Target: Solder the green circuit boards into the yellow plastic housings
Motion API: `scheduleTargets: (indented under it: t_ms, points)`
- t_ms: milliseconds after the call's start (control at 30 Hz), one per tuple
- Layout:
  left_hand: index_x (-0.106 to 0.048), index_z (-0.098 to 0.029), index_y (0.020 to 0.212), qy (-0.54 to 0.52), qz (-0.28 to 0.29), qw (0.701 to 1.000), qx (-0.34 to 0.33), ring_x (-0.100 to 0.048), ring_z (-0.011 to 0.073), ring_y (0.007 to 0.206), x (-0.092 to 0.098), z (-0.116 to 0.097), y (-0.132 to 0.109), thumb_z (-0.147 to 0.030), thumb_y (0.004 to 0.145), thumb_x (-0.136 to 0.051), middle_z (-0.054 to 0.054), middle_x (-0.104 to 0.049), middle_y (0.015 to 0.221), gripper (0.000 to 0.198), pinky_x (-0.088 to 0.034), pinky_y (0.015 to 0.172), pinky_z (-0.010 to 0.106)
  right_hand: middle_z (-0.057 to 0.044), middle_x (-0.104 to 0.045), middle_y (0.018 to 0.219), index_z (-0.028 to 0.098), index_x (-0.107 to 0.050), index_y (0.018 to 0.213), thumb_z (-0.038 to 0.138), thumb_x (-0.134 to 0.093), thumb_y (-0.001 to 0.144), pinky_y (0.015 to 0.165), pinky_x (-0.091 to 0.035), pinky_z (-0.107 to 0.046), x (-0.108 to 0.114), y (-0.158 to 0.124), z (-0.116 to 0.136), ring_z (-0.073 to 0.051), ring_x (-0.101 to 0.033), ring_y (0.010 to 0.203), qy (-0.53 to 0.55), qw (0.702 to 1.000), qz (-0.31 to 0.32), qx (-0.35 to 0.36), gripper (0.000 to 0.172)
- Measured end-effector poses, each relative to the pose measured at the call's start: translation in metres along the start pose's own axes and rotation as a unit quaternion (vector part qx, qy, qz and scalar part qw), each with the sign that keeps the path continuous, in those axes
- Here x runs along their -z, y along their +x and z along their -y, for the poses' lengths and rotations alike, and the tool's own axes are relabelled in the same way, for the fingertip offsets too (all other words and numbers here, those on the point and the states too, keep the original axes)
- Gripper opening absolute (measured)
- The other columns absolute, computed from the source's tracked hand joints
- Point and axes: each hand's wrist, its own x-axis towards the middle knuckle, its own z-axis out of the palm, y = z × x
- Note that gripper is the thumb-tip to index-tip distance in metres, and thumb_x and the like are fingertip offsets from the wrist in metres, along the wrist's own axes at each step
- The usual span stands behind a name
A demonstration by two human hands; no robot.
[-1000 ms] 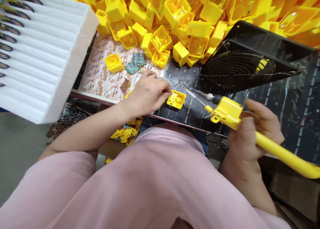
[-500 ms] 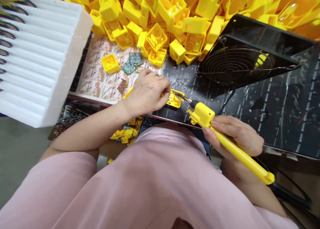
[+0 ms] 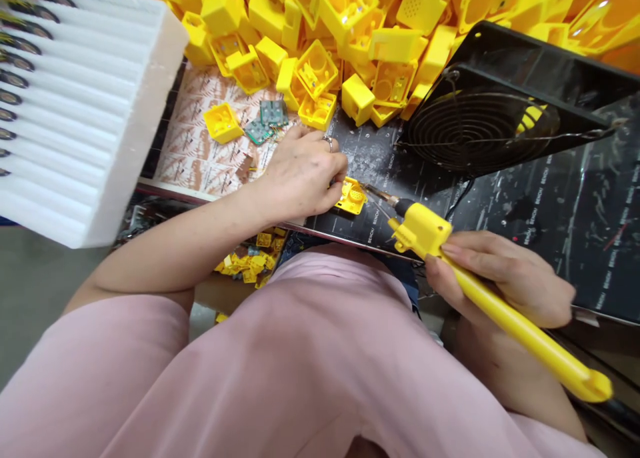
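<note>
My right hand [image 3: 505,278] grips the long yellow handle of a soldering iron [image 3: 430,231], with a thin feed tube beside its metal tip. The tip points left, close to the right end of a small open yellow plastic housing [image 3: 353,197] at the bench's front edge. My left hand [image 3: 305,175], a ring on one finger, is closed with its fingertips on the left end of that housing. The back of the hand hides most of the housing and whatever the fingertips cover. Green circuit boards [image 3: 273,113] and a yellow box [image 3: 223,123] lie just beyond my left hand.
A heap of yellow plastic boxes [image 3: 315,68] fills the back of the bench. A black fan with a wire guard [image 3: 465,135] stands at right. White grooved foam [image 3: 95,111] holding wired round parts is at left. Small yellow pieces [image 3: 250,266] lie below the bench edge.
My right hand has drawn the soldering iron right and slightly toward me, so its tip has moved from over the housing to its right edge. My left hand has shifted slightly right.
</note>
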Motion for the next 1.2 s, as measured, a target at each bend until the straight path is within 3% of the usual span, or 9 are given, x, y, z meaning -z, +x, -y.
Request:
scheduleTargets:
  t_ms: [133, 333, 433, 533, 667, 833, 933, 1200]
  points:
    - [-0.073, -0.021, 0.08, 0.006, 0.007, 1.0, -0.001, -0.07, 0.0292, 0.103, 0.002, 0.0, 0.001, -0.028, 0.087, -0.056, 0.005, -0.072, 0.085, 0.02, -0.048, 0.105, 0.05, 0.003, -0.078, 0.079, 0.026, -0.068, 0.095, 0.009, -0.084, 0.086, 0.05, -0.06, -0.025, -0.005, 0.01, 0.005, -0.017, -0.076, 0.064, 0.001, 0.996, -0.02, 0.083, 0.026]
    - [-0.073, -0.021, 0.081, -0.003, 0.005, 1.0, 0.002, -0.069, 0.0288, 0.104, 0.001, 0.001, 0.0, -0.028, 0.087, -0.058, 0.005, -0.072, 0.087, 0.017, -0.048, 0.106, 0.049, 0.001, -0.079, 0.079, 0.025, -0.069, 0.095, 0.008, -0.081, 0.088, 0.053, -0.062, -0.026, -0.01, 0.013, 0.005, -0.017, -0.076, 0.066, 0.008, 0.997, -0.032, 0.075, 0.022]
    - [-0.073, -0.022, 0.092, -0.019, -0.001, 1.0, 0.013, -0.068, 0.0296, 0.108, 0.001, 0.003, -0.005, -0.032, 0.09, -0.061, 0.004, -0.072, 0.09, 0.016, -0.046, 0.11, 0.05, 0.002, -0.078, 0.078, 0.025, -0.071, 0.096, 0.01, -0.084, 0.086, 0.052, -0.062, -0.026, -0.011, 0.009, 0.002, -0.017, -0.076, 0.065, 0.012, 0.995, -0.043, 0.09, 0.023]
    - [-0.073, -0.022, 0.104, -0.044, -0.012, 0.999, 0.027, -0.069, 0.0289, 0.106, 0.0, 0.007, -0.012, -0.037, 0.091, -0.062, 0.004, -0.073, 0.091, 0.022, -0.043, 0.113, 0.051, 0.002, -0.081, 0.086, 0.026, -0.075, 0.111, 0.015, -0.085, 0.086, 0.058, -0.066, -0.028, -0.011, 0.0, 0.002, -0.018, -0.078, 0.068, 0.004, 0.996, -0.071, 0.046, 0.029]
    - [-0.072, -0.023, 0.093, -0.047, -0.035, 0.998, 0.03, -0.069, 0.0261, 0.098, -0.005, 0.01, -0.017, -0.034, 0.095, -0.055, 0.003, -0.073, 0.089, 0.02, -0.043, 0.112, 0.053, -0.001, -0.085, 0.104, 0.031, -0.072, 0.136, 0.026, -0.084, 0.091, 0.069, -0.069, -0.033, -0.008, -0.01, 0.005, -0.022, -0.081, 0.076, -0.071, 0.994, -0.066, -0.051, 0.047]
    - [-0.074, -0.024, 0.097, -0.039, -0.064, 0.996, 0.043, -0.067, 0.0303, 0.108, -0.011, 0.009, -0.017, -0.039, 0.095, -0.06, 0.006, -0.076, 0.099, 0.021, -0.041, 0.115, 0.056, 0.0, -0.086, 0.1, 0.035, -0.072, 0.142, 0.025, -0.089, 0.086, 0.059, -0.066, -0.029, -0.004, -0.007, -0.003, -0.022, -0.081, 0.07, -0.071, 0.994, -0.081, 0.008, 0.058]
    - [-0.074, -0.023, 0.092, -0.033, -0.069, 0.996, 0.049, -0.066, 0.0322, 0.111, -0.012, 0.008, -0.016, -0.04, 0.093, -0.06, 0.007, -0.077, 0.101, 0.022, -0.043, 0.113, 0.057, 0.001, -0.086, 0.1, 0.037, -0.074, 0.139, 0.023, -0.092, 0.081, 0.054, -0.063, -0.026, -0.004, -0.009, -0.008, -0.02, -0.079, 0.065, -0.055, 0.994, -0.096, 0.008, 0.063]
    - [-0.076, -0.025, 0.09, -0.127, -0.054, 0.989, 0.056, -0.072, 0.0264, 0.102, -0.004, 0.012, -0.021, -0.038, 0.095, -0.059, 0.004, -0.081, 0.102, 0.022, -0.048, 0.11, 0.054, 0.001, -0.085, 0.106, 0.038, -0.074, 0.139, 0.014, -0.093, 0.076, 0.063, -0.066, -0.028, -0.004, -0.02, -0.017, -0.022, -0.081, 0.073, -0.006, 0.995, -0.104, -0.003, 0.07]
